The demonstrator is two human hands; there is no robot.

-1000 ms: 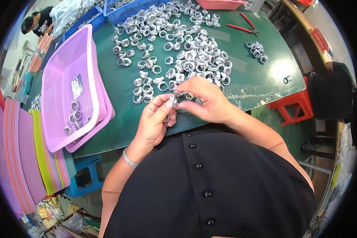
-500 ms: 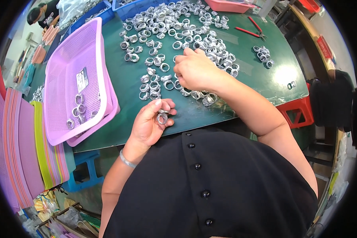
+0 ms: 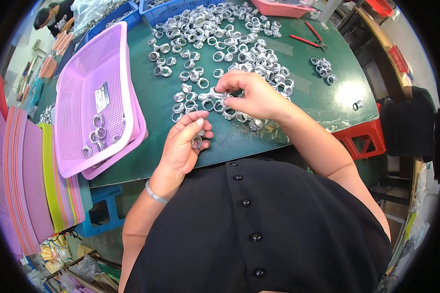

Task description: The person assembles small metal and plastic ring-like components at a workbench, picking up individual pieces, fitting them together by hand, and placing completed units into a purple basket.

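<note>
1. At far left: stacked plastic baskets (image 3: 27, 180), pink, purple and yellow-green, nested rim against rim.
2. Next, on the green table (image 3: 161, 110): purple mesh basket (image 3: 85, 88), with several silver rings (image 3: 100, 132) lying loose near its lower end.
3. Near the table's front edge: left hand (image 3: 176, 146), fingers curled round a ring (image 3: 196, 142).
4. Farther back, toward the middle: heap of rings (image 3: 259, 61), thinning into loose ones at its left.
5. Over its near side, apart from the left hand: right hand (image 3: 254, 97), thumb and fingers lowered among rings; cannot tell whether pinching one.
6. Rightward: red-handled pliers (image 3: 308, 39), then a small ring cluster (image 3: 322, 68).
</note>
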